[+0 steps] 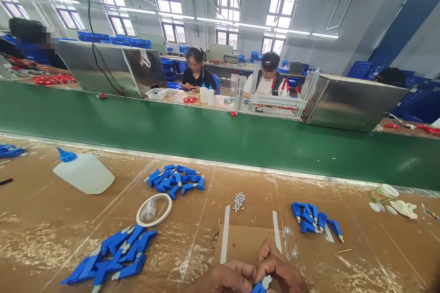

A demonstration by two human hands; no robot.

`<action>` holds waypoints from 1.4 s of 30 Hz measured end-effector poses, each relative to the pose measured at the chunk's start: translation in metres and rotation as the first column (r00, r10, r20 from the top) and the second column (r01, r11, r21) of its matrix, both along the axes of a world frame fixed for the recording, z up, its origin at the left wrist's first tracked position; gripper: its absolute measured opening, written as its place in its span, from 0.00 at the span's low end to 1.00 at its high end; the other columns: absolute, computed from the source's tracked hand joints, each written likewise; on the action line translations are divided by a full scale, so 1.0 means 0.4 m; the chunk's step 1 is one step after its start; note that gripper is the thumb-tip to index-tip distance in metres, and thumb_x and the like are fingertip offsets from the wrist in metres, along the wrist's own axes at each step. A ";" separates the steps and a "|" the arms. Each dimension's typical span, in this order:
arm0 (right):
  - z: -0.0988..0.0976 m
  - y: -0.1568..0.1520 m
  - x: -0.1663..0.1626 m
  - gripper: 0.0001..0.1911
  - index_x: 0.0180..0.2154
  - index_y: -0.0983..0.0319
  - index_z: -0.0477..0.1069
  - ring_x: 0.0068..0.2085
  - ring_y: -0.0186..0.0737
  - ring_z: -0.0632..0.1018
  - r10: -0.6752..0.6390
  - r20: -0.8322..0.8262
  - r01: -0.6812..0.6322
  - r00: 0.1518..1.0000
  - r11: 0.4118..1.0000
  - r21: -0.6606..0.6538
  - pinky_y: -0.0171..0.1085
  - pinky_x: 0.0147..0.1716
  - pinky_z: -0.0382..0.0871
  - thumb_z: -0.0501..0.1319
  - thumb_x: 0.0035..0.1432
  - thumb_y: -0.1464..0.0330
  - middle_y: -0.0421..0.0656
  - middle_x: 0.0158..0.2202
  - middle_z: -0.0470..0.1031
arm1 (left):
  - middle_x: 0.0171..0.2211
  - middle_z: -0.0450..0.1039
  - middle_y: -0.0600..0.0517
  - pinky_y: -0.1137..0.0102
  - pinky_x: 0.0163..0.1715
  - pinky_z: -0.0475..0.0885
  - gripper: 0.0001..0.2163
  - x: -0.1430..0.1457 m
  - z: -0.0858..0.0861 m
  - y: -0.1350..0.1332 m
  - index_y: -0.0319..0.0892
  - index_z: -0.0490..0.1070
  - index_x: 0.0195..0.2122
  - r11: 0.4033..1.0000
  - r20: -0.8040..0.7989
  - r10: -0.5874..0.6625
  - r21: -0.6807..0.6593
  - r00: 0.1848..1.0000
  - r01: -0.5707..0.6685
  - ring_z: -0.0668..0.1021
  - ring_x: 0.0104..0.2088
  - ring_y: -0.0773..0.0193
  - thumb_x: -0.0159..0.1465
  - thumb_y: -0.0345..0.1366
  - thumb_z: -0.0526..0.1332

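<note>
Brown tabletop [360, 256] stretches before a green conveyor belt [220, 137]. At its near edge the left hand [230, 279] and right hand [278, 271] press together, fingers pinched shut around one small blue connector [258, 287] poking out just below them.

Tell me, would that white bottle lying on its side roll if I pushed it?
The bottle would probably slide more than roll: its body looks flattish and broad, and it lies on taped cardboard. It looks like thin, pale plastic, so likely light and a bit squashy. The blue cap seems to be on, so spills seem unlikely.
</note>
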State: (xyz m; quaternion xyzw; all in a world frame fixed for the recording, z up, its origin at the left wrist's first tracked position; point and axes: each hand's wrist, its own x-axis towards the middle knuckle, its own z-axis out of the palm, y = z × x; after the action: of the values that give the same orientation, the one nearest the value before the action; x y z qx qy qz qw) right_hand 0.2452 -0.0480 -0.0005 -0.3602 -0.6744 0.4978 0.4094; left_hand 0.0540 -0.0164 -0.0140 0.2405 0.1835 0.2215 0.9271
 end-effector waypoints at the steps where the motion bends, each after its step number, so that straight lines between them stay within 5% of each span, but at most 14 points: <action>1: 0.008 -0.002 0.007 0.23 0.40 0.55 0.79 0.36 0.44 0.72 0.031 -0.006 -0.032 0.999 0.998 -0.054 0.39 0.37 0.67 0.63 0.60 0.43 0.42 0.36 0.66 | 0.20 0.69 0.54 0.75 0.20 0.54 0.11 -0.008 0.002 0.001 0.35 0.78 0.25 0.999 -0.006 -0.041 0.008 0.999 0.041 0.64 0.19 0.73 0.43 0.35 0.74; 3: 0.013 -0.009 0.026 0.27 0.48 0.53 0.77 0.36 0.44 0.74 -0.001 -0.043 -0.006 0.999 0.989 -0.145 0.39 0.36 0.70 0.67 0.55 0.43 0.42 0.38 0.70 | 0.24 0.75 0.49 0.76 0.20 0.56 0.15 -0.030 0.013 0.004 0.33 0.81 0.30 0.998 -0.016 -0.052 0.019 0.999 0.053 0.70 0.21 0.72 0.43 0.36 0.77; 5: 0.006 -0.013 0.051 0.31 0.55 0.52 0.73 0.36 0.45 0.75 -0.176 -0.011 0.171 0.984 0.968 -0.185 0.39 0.36 0.72 0.69 0.55 0.45 0.44 0.40 0.73 | 0.26 0.79 0.46 0.77 0.20 0.60 0.18 -0.056 0.031 0.010 0.33 0.82 0.35 0.999 -0.013 0.044 0.016 0.999 -0.044 0.74 0.21 0.70 0.47 0.39 0.77; 8: -0.016 -0.006 0.078 0.19 0.48 0.55 0.79 0.34 0.44 0.74 -0.369 0.221 0.396 0.903 0.913 -0.094 0.39 0.35 0.72 0.66 0.60 0.51 0.44 0.38 0.73 | 0.27 0.80 0.47 0.81 0.17 0.61 0.14 -0.089 0.053 0.022 0.36 0.82 0.35 0.965 -0.010 0.262 -0.025 0.965 -0.262 0.76 0.21 0.73 0.51 0.39 0.77; 12: -0.039 0.012 0.069 0.14 0.39 0.57 0.82 0.30 0.43 0.73 -0.290 0.394 0.322 0.872 0.947 -0.017 0.38 0.31 0.71 0.66 0.60 0.54 0.41 0.31 0.72 | 0.24 0.79 0.49 0.84 0.15 0.62 0.12 -0.094 0.047 0.027 0.36 0.81 0.30 0.920 -0.021 0.379 -0.098 0.925 -0.379 0.74 0.19 0.74 0.49 0.37 0.78; 20: -0.056 0.015 0.034 0.26 0.29 0.59 0.80 0.26 0.39 0.70 -0.226 0.391 0.257 0.892 0.966 -0.028 0.35 0.26 0.64 0.59 0.65 0.47 0.40 0.26 0.69 | 0.23 0.77 0.49 0.84 0.15 0.64 0.11 -0.082 0.015 0.024 0.34 0.79 0.30 0.901 -0.043 0.397 -0.174 0.917 -0.398 0.73 0.19 0.74 0.51 0.33 0.77; 27: -0.077 0.010 0.032 0.17 0.34 0.57 0.79 0.27 0.39 0.72 -0.189 0.382 0.067 0.905 0.949 0.309 0.35 0.24 0.64 0.56 0.72 0.61 0.40 0.28 0.70 | 0.27 0.77 0.51 0.82 0.16 0.65 0.12 -0.088 -0.003 0.028 0.36 0.77 0.30 0.865 -0.097 0.442 -0.218 0.892 -0.452 0.74 0.21 0.73 0.49 0.32 0.78; 30: -0.070 0.012 0.020 0.16 0.33 0.56 0.78 0.25 0.37 0.70 -0.125 0.371 -0.009 0.920 0.940 0.340 0.34 0.22 0.63 0.55 0.72 0.62 0.39 0.27 0.69 | 0.28 0.76 0.52 0.82 0.18 0.66 0.12 -0.084 -0.004 0.027 0.35 0.75 0.29 0.858 -0.114 0.451 -0.219 0.885 -0.465 0.75 0.23 0.73 0.50 0.31 0.77; 39: -0.062 0.011 0.017 0.13 0.37 0.57 0.77 0.26 0.38 0.74 -0.167 0.412 -0.024 0.896 0.907 0.420 0.34 0.24 0.67 0.55 0.73 0.65 0.40 0.29 0.73 | 0.29 0.77 0.51 0.82 0.18 0.68 0.10 -0.074 -0.029 0.005 0.36 0.75 0.33 0.808 -0.163 0.488 -0.286 0.857 -0.515 0.76 0.23 0.72 0.53 0.29 0.75; 42: -0.060 -0.001 0.024 0.16 0.36 0.56 0.76 0.28 0.39 0.74 -0.221 0.386 0.080 0.896 0.934 0.350 0.34 0.27 0.67 0.54 0.73 0.61 0.40 0.29 0.72 | 0.28 0.76 0.51 0.82 0.20 0.70 0.10 -0.060 -0.046 -0.011 0.35 0.76 0.35 0.821 -0.141 0.490 -0.259 0.860 -0.510 0.77 0.24 0.72 0.56 0.32 0.74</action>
State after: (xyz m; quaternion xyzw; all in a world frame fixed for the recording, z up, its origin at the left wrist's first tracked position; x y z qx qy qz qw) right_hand 0.2547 -0.0483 -0.0244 -0.4379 -0.7887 0.2573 0.3463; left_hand 0.0302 -0.0207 -0.0324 0.0544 0.3017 0.4193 0.8545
